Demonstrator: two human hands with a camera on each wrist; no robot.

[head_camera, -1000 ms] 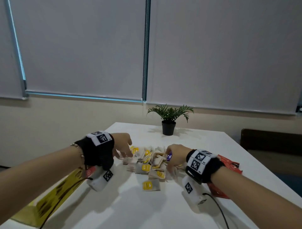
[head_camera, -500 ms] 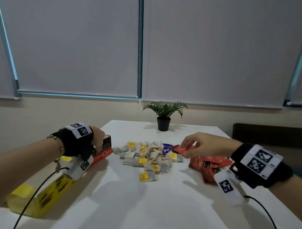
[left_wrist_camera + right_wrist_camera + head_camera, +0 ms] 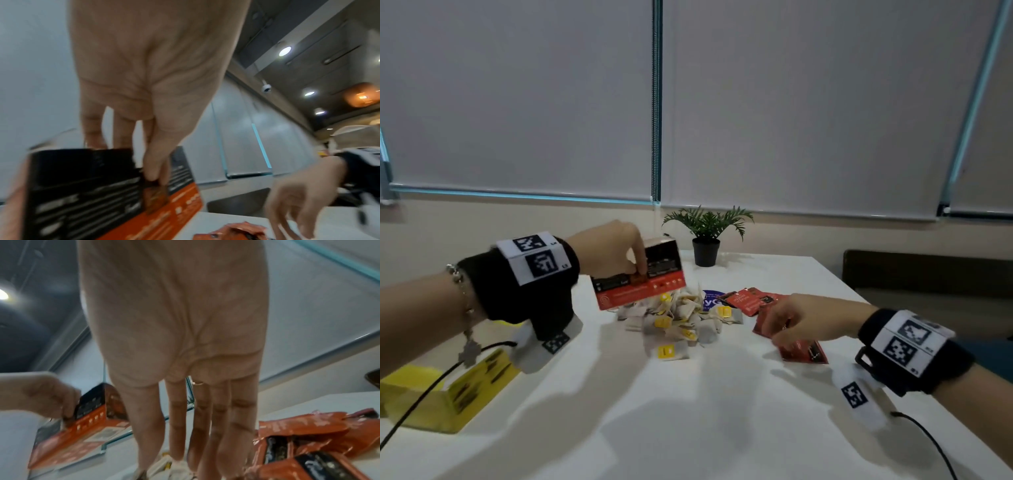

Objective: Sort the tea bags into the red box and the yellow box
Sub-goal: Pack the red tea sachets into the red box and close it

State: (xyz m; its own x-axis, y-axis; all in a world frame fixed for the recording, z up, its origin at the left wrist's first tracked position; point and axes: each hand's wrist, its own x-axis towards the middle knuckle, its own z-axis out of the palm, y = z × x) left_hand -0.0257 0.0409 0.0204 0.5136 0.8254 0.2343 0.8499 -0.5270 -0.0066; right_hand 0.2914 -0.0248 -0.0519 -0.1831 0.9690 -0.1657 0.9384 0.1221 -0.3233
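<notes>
Left hand (image 3: 613,250) gripping the red box (image 3: 640,279) from above, lifted off the tabletop (image 3: 688,411): light, stiff card. Right hand (image 3: 804,320) spread loosely over red tea bags (image 3: 803,349) beneath it, holding nothing visible; probably light, crinkly, slippery, best pinched at an edge.

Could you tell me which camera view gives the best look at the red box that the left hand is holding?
The head view: the whole red box shows, lifted above the tea bag pile and gripped from above by the left hand. The left wrist view shows only a blurred close-up of its side; the right wrist view shows it small, partly behind fingers.
</notes>
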